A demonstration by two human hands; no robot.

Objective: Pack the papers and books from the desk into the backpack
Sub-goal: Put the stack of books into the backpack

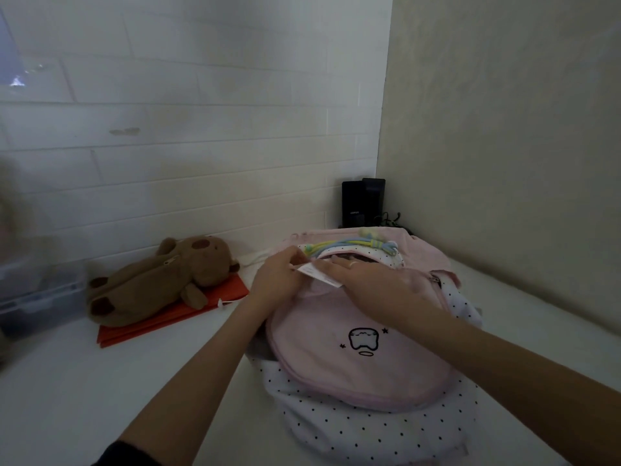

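White paper slip (319,275) pinched by left hand (280,280) at backpack (363,348) mouth; right hand (376,284) fingers laid flat on flap. Slip risks being crumpled if forced through narrow opening. Orange folder (161,319) left on desk (100,381) under plush toy (161,280).

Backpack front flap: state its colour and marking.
Pale pink, with a small black outline drawing, on the backpack; head view shows it best.

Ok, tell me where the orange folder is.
In the head view, the orange folder lies flat on the desk, left of the backpack, under the brown plush toy.
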